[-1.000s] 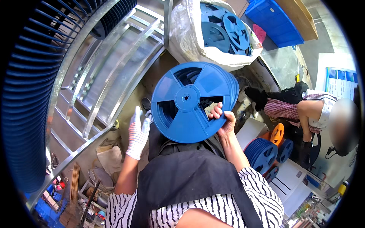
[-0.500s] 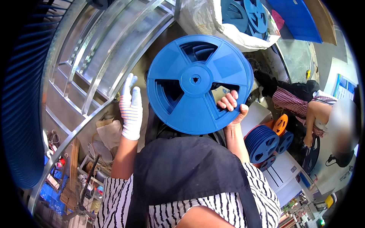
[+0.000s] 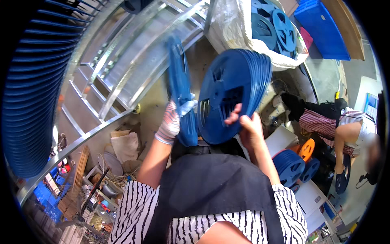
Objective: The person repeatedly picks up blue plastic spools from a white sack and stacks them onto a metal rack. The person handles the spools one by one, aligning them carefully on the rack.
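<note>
In a striped white glove with bluish fingertips, my left hand (image 3: 170,124) is closed on a blue plastic reel (image 3: 180,77), turned nearly edge-on and smeared by motion. Just right of it, a stack of blue reels (image 3: 219,79) is tilted, with the rims of several reels showing along its right side. My bare right hand (image 3: 254,129) grips this stack at its lower right, fingers reaching through a cut-out in the reels. A gap separates the single reel from the stack at the top.
Many blue reels (image 3: 34,97) stand in a long row beside a metal frame (image 3: 111,97) at left. A white sack (image 3: 231,30) at the back holds more reels. On the right, another person (image 3: 345,134) handles a dark reel near blue and orange reels (image 3: 307,149).
My left hand has moved right and taken hold of a reel, now apart from the stack. The stack has turned from facing me to a tilted side view, still in my right hand.
</note>
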Tool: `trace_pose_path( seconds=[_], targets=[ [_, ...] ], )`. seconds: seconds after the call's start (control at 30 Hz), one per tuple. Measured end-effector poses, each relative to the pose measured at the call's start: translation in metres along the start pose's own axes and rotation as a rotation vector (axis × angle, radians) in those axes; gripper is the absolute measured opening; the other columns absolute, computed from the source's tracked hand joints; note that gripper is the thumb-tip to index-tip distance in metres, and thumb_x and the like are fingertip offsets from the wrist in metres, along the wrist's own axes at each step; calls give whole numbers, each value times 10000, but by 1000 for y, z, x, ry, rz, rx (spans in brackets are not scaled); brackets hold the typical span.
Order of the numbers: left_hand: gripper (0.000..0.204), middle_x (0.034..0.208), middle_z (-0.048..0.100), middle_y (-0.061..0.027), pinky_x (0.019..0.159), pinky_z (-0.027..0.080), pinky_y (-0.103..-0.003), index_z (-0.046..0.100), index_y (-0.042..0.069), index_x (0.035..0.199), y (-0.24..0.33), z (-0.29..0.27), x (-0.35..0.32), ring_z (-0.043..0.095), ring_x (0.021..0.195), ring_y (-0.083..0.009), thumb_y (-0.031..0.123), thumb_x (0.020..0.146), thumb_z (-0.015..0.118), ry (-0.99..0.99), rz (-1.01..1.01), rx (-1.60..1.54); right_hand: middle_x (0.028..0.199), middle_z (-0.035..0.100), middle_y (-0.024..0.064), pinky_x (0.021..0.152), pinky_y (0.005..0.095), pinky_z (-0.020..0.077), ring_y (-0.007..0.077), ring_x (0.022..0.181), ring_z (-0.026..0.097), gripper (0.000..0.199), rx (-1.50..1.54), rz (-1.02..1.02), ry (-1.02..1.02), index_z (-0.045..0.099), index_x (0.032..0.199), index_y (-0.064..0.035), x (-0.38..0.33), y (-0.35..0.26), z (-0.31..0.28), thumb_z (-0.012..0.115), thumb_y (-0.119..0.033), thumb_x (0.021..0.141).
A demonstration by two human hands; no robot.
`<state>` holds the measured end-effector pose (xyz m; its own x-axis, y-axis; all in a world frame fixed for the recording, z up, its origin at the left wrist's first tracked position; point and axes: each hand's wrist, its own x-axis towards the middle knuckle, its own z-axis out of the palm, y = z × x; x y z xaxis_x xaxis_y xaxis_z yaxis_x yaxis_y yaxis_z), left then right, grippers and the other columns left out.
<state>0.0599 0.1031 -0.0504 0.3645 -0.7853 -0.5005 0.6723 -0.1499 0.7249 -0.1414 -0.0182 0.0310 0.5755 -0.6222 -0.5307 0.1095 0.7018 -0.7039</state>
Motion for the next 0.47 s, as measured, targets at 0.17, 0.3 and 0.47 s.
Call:
trace_pose_path(
  seconds=[0.17, 0.3, 0.47],
  targets=[
    [798, 1150, 553, -191, 955, 495, -393, 419, -39, 1304, 29, -18, -31, 574, 1049, -296, 373, 731, 789, -310, -146, -836, 691, 463, -17, 677, 320, 461, 130, 610, 465, 301, 297, -19, 71, 530, 955, -90, 1, 2, -34, 630, -362, 876],
    [819, 1191, 523, -200, 964, 489, -403, 401, -44, 1322, 10, -29, -33, 567, 1033, -277, 371, 727, 780, -324, -104, -949, 627, 409, -27, 619, 277, 402, 99, 561, 415, 201, 340, -41, 130, 503, 858, -100, 0, -1, -47, 590, -280, 872],
    [550, 1147, 542, -159, 889, 509, -348, 484, -9, 1267, 14, -12, -38, 566, 953, -201, 355, 879, 624, -299, 8, -860, 603, 415, -19, 597, 294, 422, 118, 529, 419, 200, 464, -90, 51, 504, 828, -96, -3, 2, -70, 613, -263, 809]
  ],
)
